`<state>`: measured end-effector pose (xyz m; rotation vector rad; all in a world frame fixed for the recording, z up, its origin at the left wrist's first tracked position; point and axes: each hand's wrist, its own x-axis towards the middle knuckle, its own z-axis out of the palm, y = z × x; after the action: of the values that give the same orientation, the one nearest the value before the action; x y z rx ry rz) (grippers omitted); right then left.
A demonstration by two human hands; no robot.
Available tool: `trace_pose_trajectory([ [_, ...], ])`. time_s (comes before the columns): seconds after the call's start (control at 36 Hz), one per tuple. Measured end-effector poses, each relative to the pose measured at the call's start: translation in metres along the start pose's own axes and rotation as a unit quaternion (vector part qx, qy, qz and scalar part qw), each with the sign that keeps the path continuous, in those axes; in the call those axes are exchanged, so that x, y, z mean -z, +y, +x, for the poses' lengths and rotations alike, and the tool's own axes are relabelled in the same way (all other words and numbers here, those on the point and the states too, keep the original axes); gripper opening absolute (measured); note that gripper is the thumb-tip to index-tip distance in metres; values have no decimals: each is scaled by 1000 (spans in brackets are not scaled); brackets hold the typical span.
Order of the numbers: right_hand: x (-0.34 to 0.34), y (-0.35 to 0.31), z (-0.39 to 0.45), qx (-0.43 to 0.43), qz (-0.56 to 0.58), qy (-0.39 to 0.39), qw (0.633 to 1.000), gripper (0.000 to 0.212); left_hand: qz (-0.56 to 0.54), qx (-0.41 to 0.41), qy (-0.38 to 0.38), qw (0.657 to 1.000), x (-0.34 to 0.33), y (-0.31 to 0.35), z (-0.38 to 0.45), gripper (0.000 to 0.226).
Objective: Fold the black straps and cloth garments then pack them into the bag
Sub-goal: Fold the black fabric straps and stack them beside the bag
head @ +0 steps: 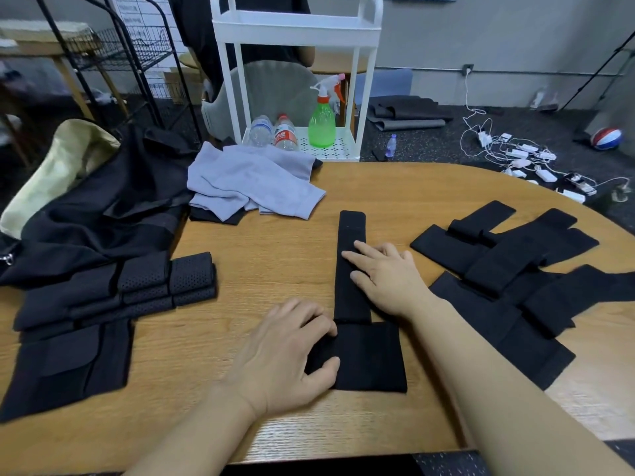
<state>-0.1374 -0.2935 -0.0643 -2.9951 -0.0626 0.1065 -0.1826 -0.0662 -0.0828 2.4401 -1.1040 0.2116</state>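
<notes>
A black strap (352,231) lies lengthwise on the wooden table (275,249), its near end wider. My left hand (285,352) grips the wide near end's left edge, thumb on top. My right hand (388,273) lies flat on the narrow part, fingers spread. A pile of loose black straps (515,276) lies to the right. Folded black perforated straps (165,280) are stacked at the left. Beyond them sits a black bag with a beige lining (68,187). Grey cloth garments (251,180) lie crumpled at the far side over a black one.
A white cart (295,32) behind the table holds two water bottles (275,132) and a green spray bottle (322,118). A person in black sits behind it. A black wire rack (137,56) stands far left. Cables and chargers (522,156) litter the floor at right.
</notes>
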Motion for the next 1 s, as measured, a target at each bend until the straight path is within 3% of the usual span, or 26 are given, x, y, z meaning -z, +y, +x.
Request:
trace_pose_trajectory([
  [0.22,5,-1,-3,-9,103,-1,995,43,-9,3,-14,1000,1,1,0,31],
  [0.42,23,5,-47,-13,227,103,968,39,-42,-4,13,999,8,0,-7,33],
  [0.56,22,4,-96,15,274,153,949,34,-27,-27,-41,998,20,-1,-11,52],
  [0.69,12,-7,-124,40,239,89,966,45,17,-45,-154,987,33,0,-3,68],
  [0.86,2,-15,-128,60,151,15,987,72,85,-105,-145,980,35,0,9,60],
  [1.0,1,-16,-130,64,159,21,985,66,45,-56,-100,992,27,-5,6,33],
])
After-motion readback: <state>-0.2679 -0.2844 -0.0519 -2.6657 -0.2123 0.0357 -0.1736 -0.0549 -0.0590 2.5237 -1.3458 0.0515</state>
